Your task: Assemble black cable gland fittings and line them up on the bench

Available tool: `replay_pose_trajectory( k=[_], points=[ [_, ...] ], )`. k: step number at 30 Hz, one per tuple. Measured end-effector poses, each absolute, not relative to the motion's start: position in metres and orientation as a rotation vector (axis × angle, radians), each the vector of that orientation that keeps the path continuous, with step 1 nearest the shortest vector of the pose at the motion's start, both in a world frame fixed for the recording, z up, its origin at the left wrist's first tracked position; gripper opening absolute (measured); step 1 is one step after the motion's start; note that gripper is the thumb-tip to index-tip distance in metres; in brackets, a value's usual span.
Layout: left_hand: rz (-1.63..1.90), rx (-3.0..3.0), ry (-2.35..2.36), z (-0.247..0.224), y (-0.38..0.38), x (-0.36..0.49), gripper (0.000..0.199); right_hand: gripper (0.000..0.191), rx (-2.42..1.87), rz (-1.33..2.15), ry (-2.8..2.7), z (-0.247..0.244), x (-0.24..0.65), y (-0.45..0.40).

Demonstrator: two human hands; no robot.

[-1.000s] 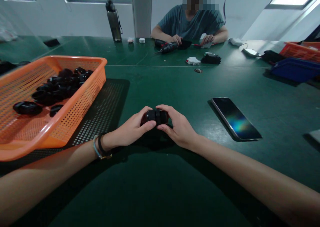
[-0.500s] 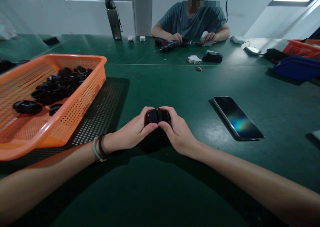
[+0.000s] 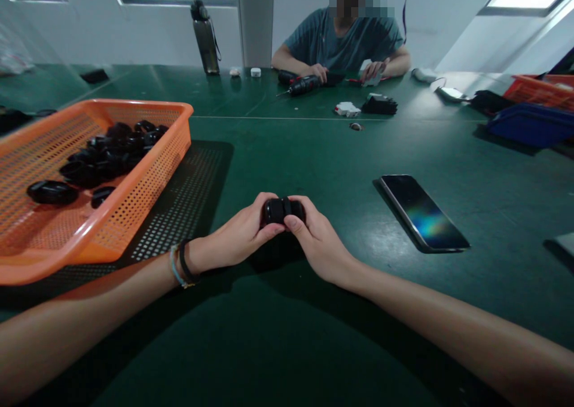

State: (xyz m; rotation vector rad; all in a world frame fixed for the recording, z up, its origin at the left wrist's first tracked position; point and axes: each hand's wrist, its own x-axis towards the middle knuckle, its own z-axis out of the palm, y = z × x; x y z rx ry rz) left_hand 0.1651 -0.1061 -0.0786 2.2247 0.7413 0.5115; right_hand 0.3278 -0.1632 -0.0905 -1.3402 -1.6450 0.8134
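Between my two hands, just above the green table (image 3: 287, 156), is a black ribbed plastic fitting (image 3: 275, 211) that looks like a cable gland. My left hand (image 3: 251, 223) is closed around its left end, the thumb along the near side. Around the right end wraps my right hand (image 3: 314, 228), with its thumb pressed on the front near the middle. Palms and fingers hide both ends of the fitting. To the left, an orange perforated basket (image 3: 156, 174) holds several similar black plastic parts (image 3: 107, 156).
A phone (image 3: 424, 213) lies right of my hands. Across the table a person in a teal shirt (image 3: 323, 42) handles a power drill (image 3: 305, 85). A bottle (image 3: 206, 45) stands at the back left; a blue bin (image 3: 531, 123) is at the far right.
Both hands remain on the black fitting; my right thumb and fingers have shifted slightly around it. The whole view has moved a little.
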Motion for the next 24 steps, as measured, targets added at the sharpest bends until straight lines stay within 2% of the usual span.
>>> replay_pose_trajectory(
  k=[11,14,17,20,24],
  points=[
    [0.511,2.286,0.780,-0.081,-0.104,0.165,0.030,0.031,-1.369,0.868,-1.626,-0.090,0.328,-0.163],
    [0.526,2.207,0.730,-0.080,-0.103,0.165,0.031,0.036,-1.339,0.757,-1.740,-0.092,0.335,-0.158],
    [0.549,2.123,0.673,-0.080,-0.101,0.165,0.035,0.049,-1.181,0.528,-1.927,-0.095,0.343,-0.150],
    [0.544,2.079,0.643,-0.080,-0.100,0.164,0.037,0.050,-1.108,0.374,-2.037,-0.098,0.349,-0.144],
    [0.546,2.083,0.638,-0.081,-0.101,0.162,0.039,0.051,-1.101,0.356,-2.072,-0.100,0.351,-0.142]
  ],
)
